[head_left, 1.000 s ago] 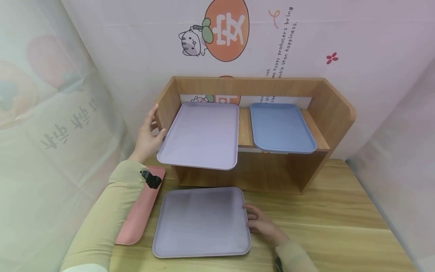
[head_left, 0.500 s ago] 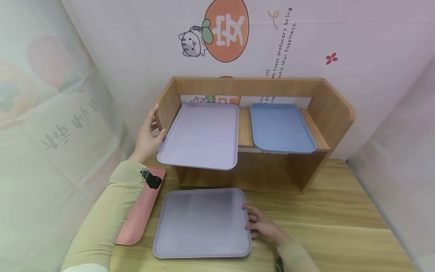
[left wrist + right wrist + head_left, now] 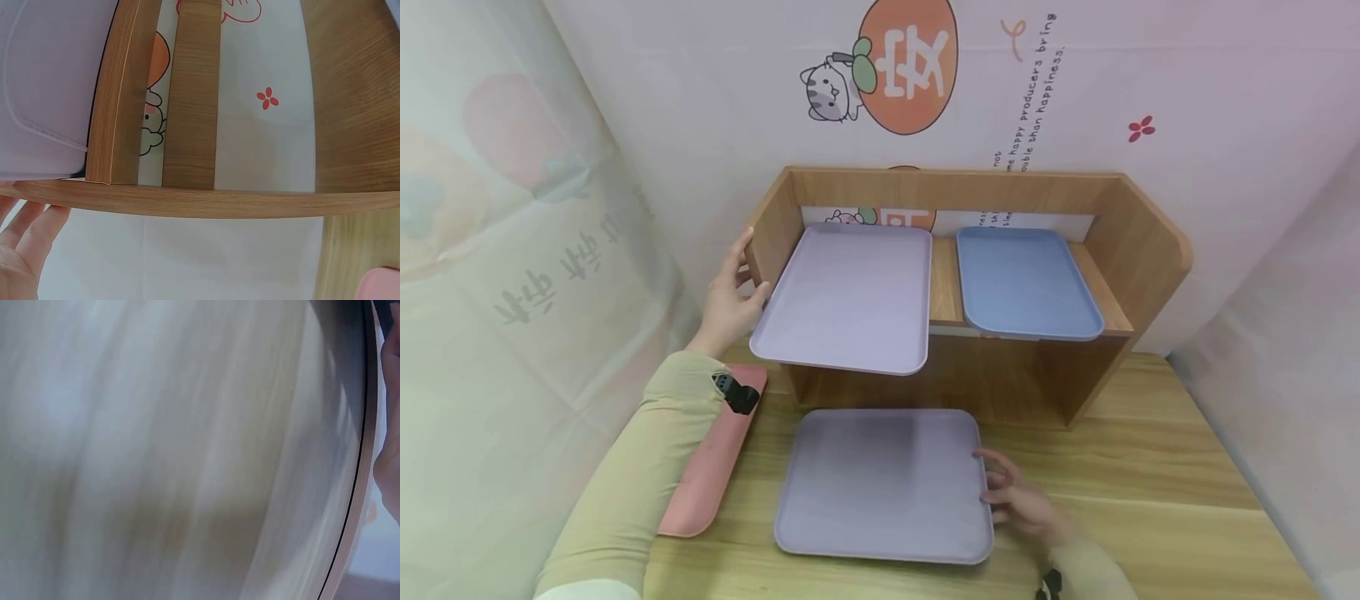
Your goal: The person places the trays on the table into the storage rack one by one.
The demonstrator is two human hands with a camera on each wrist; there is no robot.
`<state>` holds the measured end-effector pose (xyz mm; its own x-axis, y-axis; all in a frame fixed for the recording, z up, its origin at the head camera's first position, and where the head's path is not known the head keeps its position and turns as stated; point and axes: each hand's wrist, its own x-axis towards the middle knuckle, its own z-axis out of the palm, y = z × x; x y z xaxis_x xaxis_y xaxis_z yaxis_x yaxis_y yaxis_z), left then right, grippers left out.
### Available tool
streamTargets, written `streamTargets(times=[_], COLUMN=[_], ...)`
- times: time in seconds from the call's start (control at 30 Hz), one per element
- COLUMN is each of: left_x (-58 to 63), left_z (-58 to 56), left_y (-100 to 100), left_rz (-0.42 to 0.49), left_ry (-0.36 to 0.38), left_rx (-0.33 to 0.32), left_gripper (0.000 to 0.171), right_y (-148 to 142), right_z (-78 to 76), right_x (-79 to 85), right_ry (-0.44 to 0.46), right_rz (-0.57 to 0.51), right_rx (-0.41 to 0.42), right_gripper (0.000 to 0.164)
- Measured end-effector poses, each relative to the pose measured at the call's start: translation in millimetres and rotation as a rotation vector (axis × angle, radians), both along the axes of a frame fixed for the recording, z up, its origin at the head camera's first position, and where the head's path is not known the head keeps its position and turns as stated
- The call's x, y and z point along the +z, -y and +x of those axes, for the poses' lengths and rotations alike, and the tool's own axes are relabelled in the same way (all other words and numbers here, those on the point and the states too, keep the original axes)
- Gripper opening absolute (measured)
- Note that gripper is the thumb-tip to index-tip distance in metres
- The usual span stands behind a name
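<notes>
A small wooden desk shelf [image 3: 955, 185] stands at the back. My left hand [image 3: 730, 296] grips its left side panel [image 3: 772, 225], fingers behind the edge and thumb in front; the left wrist view shows fingertips against this board. A large pale purple tray [image 3: 850, 296] lies on the shelf's upper board beside that hand, overhanging the front. On the table, a second purple tray [image 3: 883, 483] lies in front of the shelf. My right hand [image 3: 1018, 500] holds its right rim, the fingertips on the edge. In the right wrist view that hand [image 3: 389, 425] shows only at the right border, over blurred wood.
A blue tray [image 3: 1030, 283] sits on the right part of the upper board, also jutting forward. On the left, a pink tray [image 3: 718, 467] lies partly under my left sleeve [image 3: 632, 475]. Printed cloth [image 3: 715, 100] hangs behind and along the sides.
The lower purple tray has slid right along the table and turned slightly, with my right hand moving along on its rim. My left hand keeps its grip on the side panel.
</notes>
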<state>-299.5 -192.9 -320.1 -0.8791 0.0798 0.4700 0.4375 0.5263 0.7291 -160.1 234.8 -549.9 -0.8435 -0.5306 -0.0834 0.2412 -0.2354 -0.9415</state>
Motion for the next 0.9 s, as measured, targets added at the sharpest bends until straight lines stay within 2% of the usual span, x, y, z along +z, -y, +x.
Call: streamTargets(times=[0.33,0.43,0.57,0.8,0.9], left_x=[1.5,0.9,0.8,1.9,1.7], left_z=[-0.6,-0.4,0.2,1.7,2.0], left_y=[0,0,-1,-1,-1], left_rz=[0.009,0.008,0.004,0.003,0.002], left_ry=[0.0,-0.003,-0.006,0.004,-0.002], left_rx=[-0.002,-0.002,-0.005,-0.002,-0.005], left_gripper=[0.081,0.081,0.081,0.082,0.081], right_y=[-37,-43,-47,-43,-41], right_z=[-1.0,-0.4,1.3,2.0,1.5], right_x=[-0.7,-1.3,-2.7,-1.4,-1.5], right_ry=[-0.045,-0.034,0.008,0.135,0.187], right_rz=[-0.133,-0.157,-0.111,0.106,0.143], right_rx=[-0.043,-0.079,-0.197,-0.479,-0.542], right_gripper=[0.07,0.07,0.068,0.064,0.064])
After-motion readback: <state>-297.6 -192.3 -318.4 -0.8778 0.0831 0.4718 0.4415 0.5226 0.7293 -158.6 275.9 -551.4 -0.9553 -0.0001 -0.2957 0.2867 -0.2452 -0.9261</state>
